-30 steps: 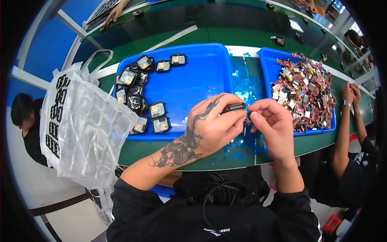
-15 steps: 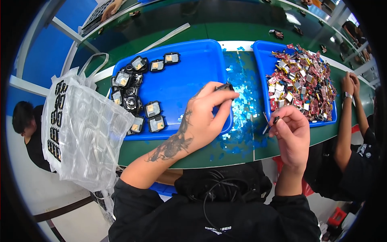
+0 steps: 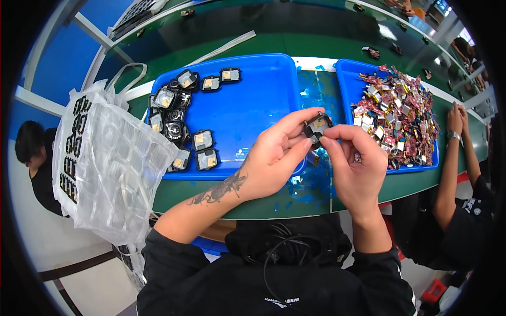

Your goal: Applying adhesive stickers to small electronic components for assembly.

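Observation:
My left hand (image 3: 282, 152) holds a small black plastic housing (image 3: 318, 124) with a greyish inner face, over the gap between two blue trays. Thumb and forefinger of my right hand (image 3: 361, 163) pinch at the housing's lower right edge. Whether a smaller part sits between those fingertips is hidden. In the left blue tray (image 3: 253, 63), several similar black housings (image 3: 206, 158) with pale inserts lie along the left side. The right blue tray (image 3: 345, 79) carries a heap of silver battery cells with red circuit boards (image 3: 395, 116).
Blue film scraps (image 3: 311, 181) litter the green table (image 3: 253, 203) between the trays. Clear plastic blister trays (image 3: 118, 163) stand at the left. A green conveyor belt (image 3: 305, 26) with scattered parts runs behind. Another person's forearms (image 3: 448, 163) rest at the right edge.
My hands have come together: the right moved up and left to the housing. The left hand shifted slightly right and turned the housing's inner face into view.

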Tool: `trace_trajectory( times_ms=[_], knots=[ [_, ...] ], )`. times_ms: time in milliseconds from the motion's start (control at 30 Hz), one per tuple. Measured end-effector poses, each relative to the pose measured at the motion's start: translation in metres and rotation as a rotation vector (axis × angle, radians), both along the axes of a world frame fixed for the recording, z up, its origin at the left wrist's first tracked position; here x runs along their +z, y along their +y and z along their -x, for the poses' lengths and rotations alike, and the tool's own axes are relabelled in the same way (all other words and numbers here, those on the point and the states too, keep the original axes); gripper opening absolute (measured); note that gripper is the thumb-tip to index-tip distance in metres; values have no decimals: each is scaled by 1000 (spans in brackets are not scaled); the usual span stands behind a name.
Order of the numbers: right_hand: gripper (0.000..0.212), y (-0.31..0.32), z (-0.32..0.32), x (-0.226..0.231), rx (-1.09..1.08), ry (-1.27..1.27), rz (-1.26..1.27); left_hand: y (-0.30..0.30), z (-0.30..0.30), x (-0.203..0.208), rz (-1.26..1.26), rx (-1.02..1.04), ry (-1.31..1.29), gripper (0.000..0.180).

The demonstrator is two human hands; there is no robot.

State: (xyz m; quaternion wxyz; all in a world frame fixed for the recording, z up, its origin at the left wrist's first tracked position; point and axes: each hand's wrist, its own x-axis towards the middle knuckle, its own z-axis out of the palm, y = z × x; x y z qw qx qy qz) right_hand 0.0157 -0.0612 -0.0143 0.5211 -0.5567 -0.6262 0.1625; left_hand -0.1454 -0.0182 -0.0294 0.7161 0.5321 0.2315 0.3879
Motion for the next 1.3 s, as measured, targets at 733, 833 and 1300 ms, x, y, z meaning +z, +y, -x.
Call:
trace_trajectory(
  times_ms=[733,833,1300],
  knots=[
    [22,7,0,6,27,-46,-30,-5,0,2,-145,-38,87,46],
    [28,12,0,-4,29,-21,-39,-5,0,-1,-147,-15,108,45],
    [14,-18,-15,-3,245,600,282,1,5,9,-567,109,363,27]
  ],
)
